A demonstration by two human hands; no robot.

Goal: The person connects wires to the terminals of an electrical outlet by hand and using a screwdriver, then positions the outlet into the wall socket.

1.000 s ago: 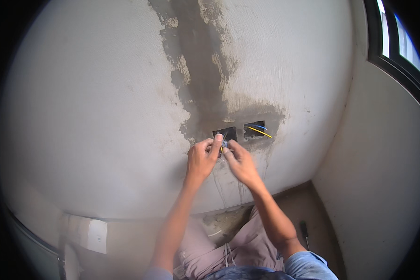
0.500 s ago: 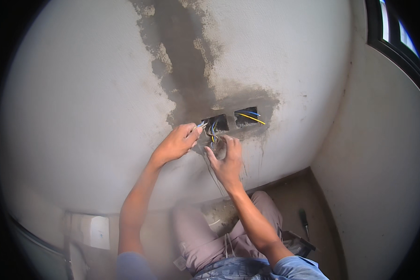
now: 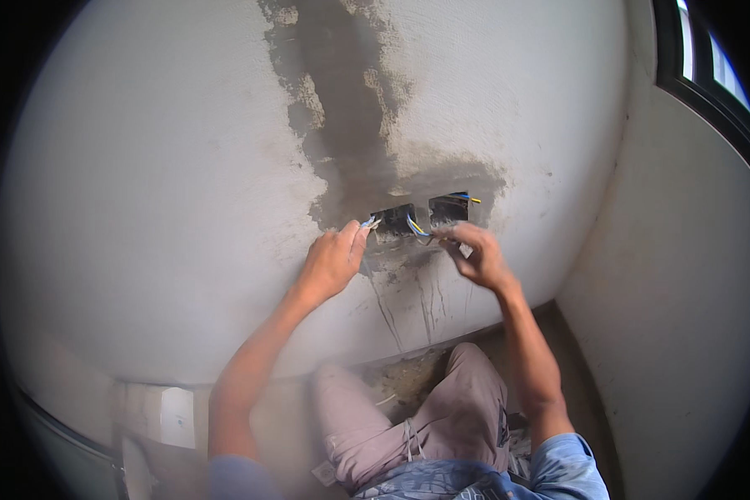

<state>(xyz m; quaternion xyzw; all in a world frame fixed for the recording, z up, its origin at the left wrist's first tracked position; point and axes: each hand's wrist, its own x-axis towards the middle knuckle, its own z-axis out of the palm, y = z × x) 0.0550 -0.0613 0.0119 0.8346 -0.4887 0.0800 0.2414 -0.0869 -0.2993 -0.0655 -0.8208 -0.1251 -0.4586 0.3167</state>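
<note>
My left hand [image 3: 337,258] pinches pale and light-blue wire ends [image 3: 370,222] at the left edge of the left recessed wall box [image 3: 392,218]. My right hand [image 3: 473,254] pinches a bundle of blue, yellow and darker wires [image 3: 418,227] drawn out of that same box toward the right, its fingertips just below the right box [image 3: 447,207]. Short blue and yellow wires [image 3: 473,199] poke out at the top of the right box. A dark, rough plaster patch [image 3: 342,108] surrounds both boxes and runs up the white wall.
A side wall [image 3: 642,292] meets this wall at the right, with a dark-framed window [image 3: 692,67] high up. My bent legs [image 3: 425,417] are below, close to the wall's dusty foot [image 3: 408,375]. A white rectangular piece [image 3: 175,417] is at the lower left.
My hands have moved apart since a second ago. My left hand went up-left with some wire ends; my right hand moved right and took hold of the other wires, bending them toward the right box.
</note>
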